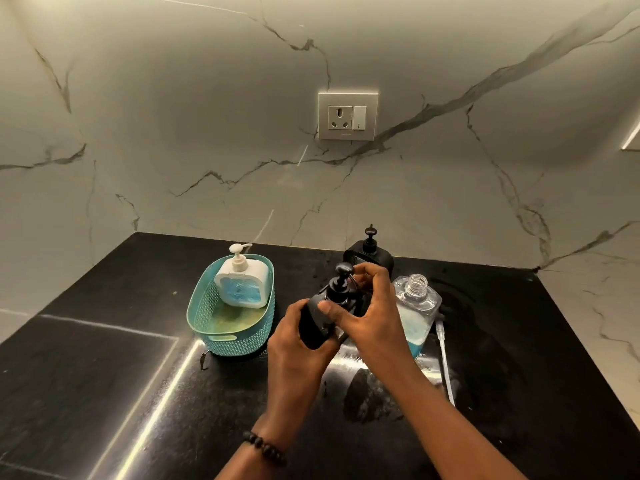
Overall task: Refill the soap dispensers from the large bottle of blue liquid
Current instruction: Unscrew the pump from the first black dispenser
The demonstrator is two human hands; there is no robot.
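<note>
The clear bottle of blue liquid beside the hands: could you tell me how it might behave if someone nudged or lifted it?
The clear bottle stands uncapped, so a tip would probably spill. Blue liquid fills only its lower part, which likely keeps it fairly steady and lighter than its size suggests. The black counter looks wet around it, so it may slide or feel slippery.

glossy black stone counter [104, 393], perforated plastic basket [221, 327], veined marble wall [173, 133]
</note>
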